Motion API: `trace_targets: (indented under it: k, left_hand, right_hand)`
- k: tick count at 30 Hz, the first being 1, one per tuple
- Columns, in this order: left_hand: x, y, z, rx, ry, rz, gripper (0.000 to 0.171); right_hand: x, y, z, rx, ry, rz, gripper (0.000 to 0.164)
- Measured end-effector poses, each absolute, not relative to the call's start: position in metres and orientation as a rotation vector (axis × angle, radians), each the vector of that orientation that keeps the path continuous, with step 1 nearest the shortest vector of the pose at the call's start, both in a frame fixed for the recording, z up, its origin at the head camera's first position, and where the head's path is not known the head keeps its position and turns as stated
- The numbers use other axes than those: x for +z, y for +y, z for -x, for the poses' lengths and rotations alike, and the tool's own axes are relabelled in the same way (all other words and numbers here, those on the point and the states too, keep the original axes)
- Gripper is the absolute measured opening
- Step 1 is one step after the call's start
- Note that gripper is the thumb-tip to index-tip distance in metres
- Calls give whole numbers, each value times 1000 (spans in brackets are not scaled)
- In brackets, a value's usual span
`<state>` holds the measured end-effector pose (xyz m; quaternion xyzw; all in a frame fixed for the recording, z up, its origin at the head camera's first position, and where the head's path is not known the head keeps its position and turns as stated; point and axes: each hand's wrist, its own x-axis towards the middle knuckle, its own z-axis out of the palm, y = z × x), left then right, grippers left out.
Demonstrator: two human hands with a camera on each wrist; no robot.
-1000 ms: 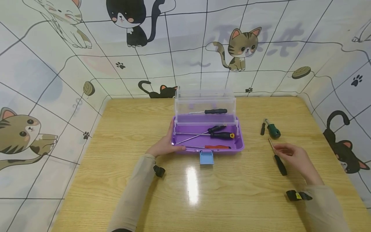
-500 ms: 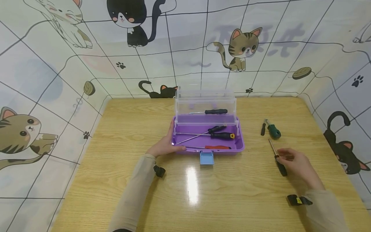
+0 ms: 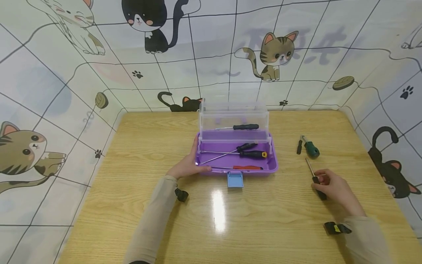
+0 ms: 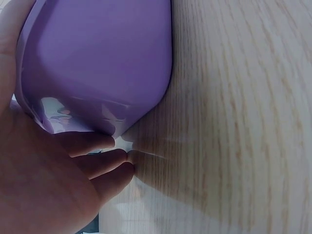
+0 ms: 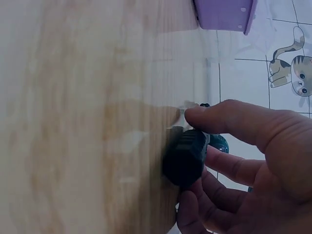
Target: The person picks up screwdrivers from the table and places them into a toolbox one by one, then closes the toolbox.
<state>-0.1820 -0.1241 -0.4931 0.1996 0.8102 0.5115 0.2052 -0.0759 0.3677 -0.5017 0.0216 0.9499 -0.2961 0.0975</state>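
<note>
My left hand point(image 3: 186, 167) holds the left end of a purple toolbox point(image 3: 273, 169), thumb at its front rim and fingers along the side wall. The toolbox's clear lid point(image 3: 234, 119) stands raised, and its blue latch point(image 3: 235, 180) hangs down in front. Inside lie a red-handled screwdriver point(image 3: 247, 167), a black one with a yellow end point(image 3: 252, 154) and another dark-handled one point(image 3: 246, 146). At the right, my right hand point(image 3: 334, 185) pinches the black handle of a screwdriver point(image 5: 185, 158) between thumb and fingers. Its shaft points away from me, close over the table.
Beyond the right hand lie a stubby green screwdriver point(image 3: 311, 149) and a small black-handled one point(image 3: 299, 146). Another dark screwdriver point(image 3: 245, 127) shows through the clear lid. Cat-patterned wall covering point(image 3: 227, 55) encloses the wooden table point(image 3: 148, 139) at the back and sides.
My right hand has slid from the screwdriver's shaft toward me onto its handle, and its fingers have closed there. The left hand and toolbox stay in place.
</note>
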Motion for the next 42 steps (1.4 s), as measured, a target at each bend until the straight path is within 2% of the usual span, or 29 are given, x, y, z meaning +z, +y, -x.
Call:
trace_targets:
  k: [5,20,42]
  left_hand:
    - [-464,-121,172,1414,2232,-571,127]
    - [-466,-122,173,1427,2234,-582,128]
    - [-470,-122,174,1466,2201,-571,127]
  right_hand:
    - [-502,367,77,-869,2834,-52,41]
    - [-506,363,78,-871,2938,-56,26]
    - [-501,348,95,-960,2981,-6,24]
